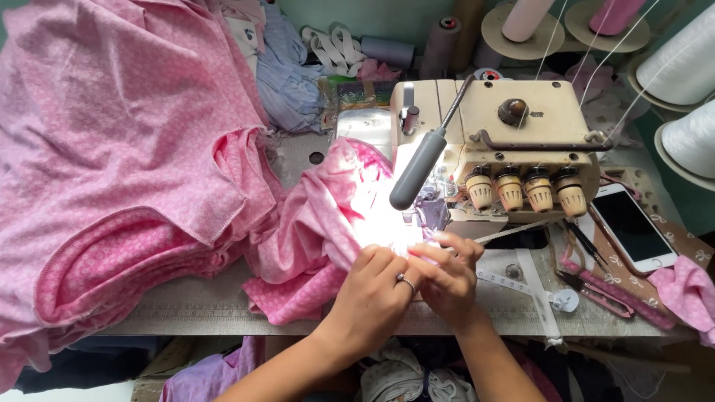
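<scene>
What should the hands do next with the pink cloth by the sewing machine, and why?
Probably slide the pink cloth a little further toward the needle area of the sewing machine. Both the left hand and the right hand pinch its edge together right in front of the machine, under the bright lamp, so the edge looks lined up but not yet fed in.

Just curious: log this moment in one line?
left hand: on pink cloth | right hand: pinching cloth | at sewing machine | phone alongside
</scene>
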